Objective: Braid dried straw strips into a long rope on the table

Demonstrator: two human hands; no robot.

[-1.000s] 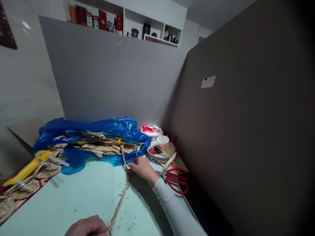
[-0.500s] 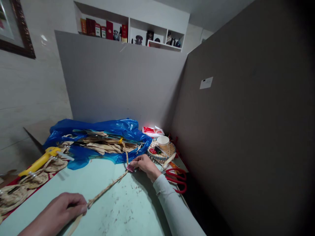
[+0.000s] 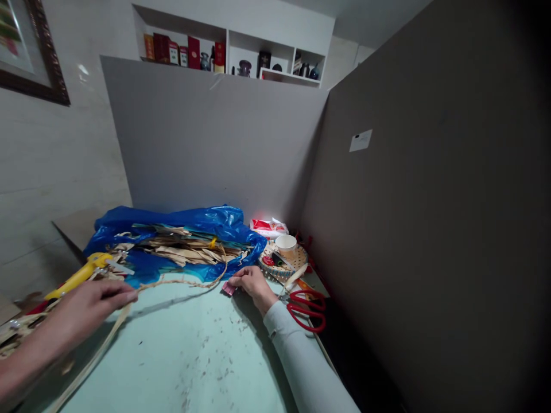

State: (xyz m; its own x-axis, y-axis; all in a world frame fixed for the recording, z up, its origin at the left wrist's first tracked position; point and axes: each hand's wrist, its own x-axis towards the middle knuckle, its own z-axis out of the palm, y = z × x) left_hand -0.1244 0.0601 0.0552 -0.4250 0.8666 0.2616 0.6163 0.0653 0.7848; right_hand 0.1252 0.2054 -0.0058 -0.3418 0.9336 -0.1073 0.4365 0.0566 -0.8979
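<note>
My left hand (image 3: 97,301) pinches a thin twisted cord of pale dried plant strips (image 3: 172,281) above the left part of the table. A long untwisted strip (image 3: 101,350) trails from that hand to the lower left. The cord sags right, then curves up to a yellow clip (image 3: 213,242) at the blue bag. My right hand (image 3: 255,288) is closed on a small pinkish-purple piece (image 3: 229,288) at the table surface; its exact kind is unclear. The cord's bend lies just left of this piece, seemingly apart from it.
A blue plastic bag (image 3: 172,215) of dried strips lies at the back. A yellow glue gun (image 3: 81,275) is at left. Red-handled scissors (image 3: 307,310) lie right of my sleeve, near a woven tray (image 3: 282,269) with a paper cup (image 3: 286,245). Grey panels (image 3: 215,137) stand behind.
My left hand has risen and moved away to the left with the cord, which now hangs slack instead of taut. The cord has come away from the pinkish piece; my right hand barely moved.
</note>
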